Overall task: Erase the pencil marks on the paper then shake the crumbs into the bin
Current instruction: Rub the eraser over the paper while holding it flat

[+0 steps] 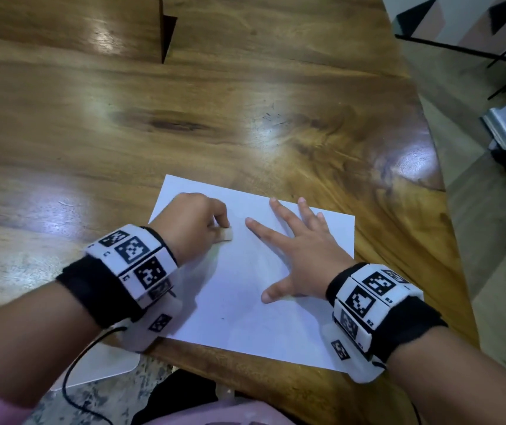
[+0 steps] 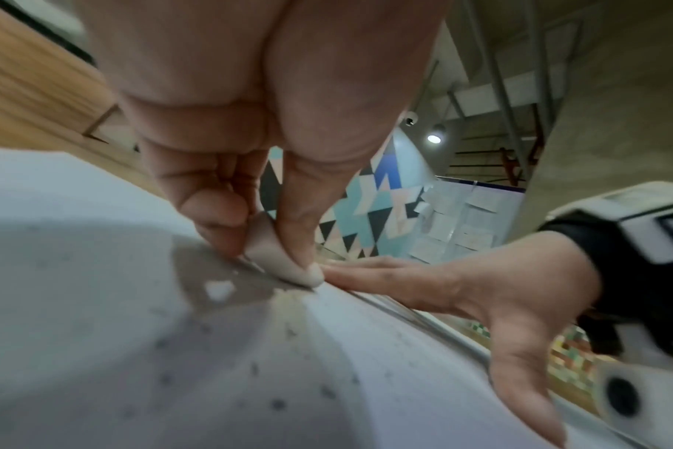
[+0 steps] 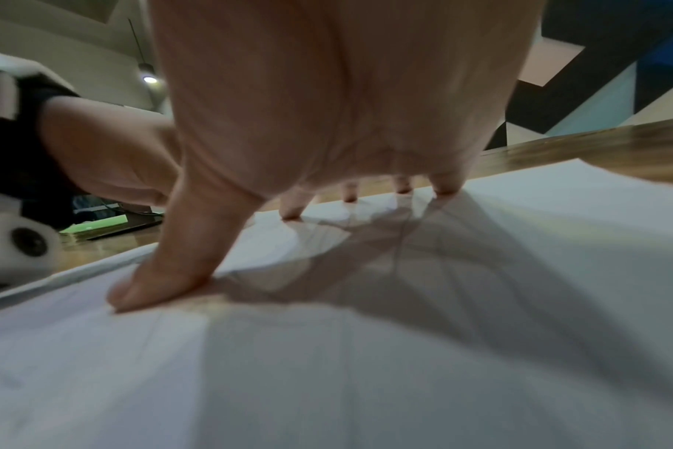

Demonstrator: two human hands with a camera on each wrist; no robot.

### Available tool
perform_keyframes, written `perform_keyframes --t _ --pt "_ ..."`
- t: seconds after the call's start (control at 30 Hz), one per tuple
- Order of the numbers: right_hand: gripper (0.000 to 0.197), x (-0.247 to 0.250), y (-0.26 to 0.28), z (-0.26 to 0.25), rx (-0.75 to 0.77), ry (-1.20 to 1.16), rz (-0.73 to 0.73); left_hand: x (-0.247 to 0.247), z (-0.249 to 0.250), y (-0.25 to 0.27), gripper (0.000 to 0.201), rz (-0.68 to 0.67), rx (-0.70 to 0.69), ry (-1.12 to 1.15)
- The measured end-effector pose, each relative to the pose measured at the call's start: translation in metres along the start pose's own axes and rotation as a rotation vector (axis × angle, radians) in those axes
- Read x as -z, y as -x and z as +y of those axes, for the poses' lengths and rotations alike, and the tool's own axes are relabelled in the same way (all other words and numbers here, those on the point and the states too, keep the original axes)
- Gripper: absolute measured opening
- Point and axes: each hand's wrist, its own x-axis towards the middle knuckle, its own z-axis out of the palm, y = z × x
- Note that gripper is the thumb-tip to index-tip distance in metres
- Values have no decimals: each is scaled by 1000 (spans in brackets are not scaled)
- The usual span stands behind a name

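Near the bench's (image 1: 245,118) front edge, the paper (image 1: 239,302) is pinned flat by the splayed right hand (image 1: 303,256). An eraser (image 1: 225,234) is pinched in the left hand's (image 1: 190,222) grip. Short, light strokes away from the pinning fingers are advised, lest the sheet buckle. Crumbs (image 2: 277,404) are noted.

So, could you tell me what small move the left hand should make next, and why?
Probably another short rubbing stroke: the left hand pinches the small white eraser against the white paper sheet, the right hand pins it flat, and faint marks remain.
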Motion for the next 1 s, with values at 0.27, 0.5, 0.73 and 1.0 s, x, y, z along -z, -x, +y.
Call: perform_keyframes --t 0.27,0.5,0.73,1.0 --pt "116 1 -1 -1 0 49 -21 -6 7 22 10 -174 -127 10" --pt "116 1 0 -2 -13 49 -24 -15 9 38 12 -169 -218 6" --pt "116 2 -1 -2 -10 51 -20 -3 2 5 14 -88 -129 -36" --pt "115 1 0 -1 -1 27 -4 -13 -1 47 5 -255 -229 53"
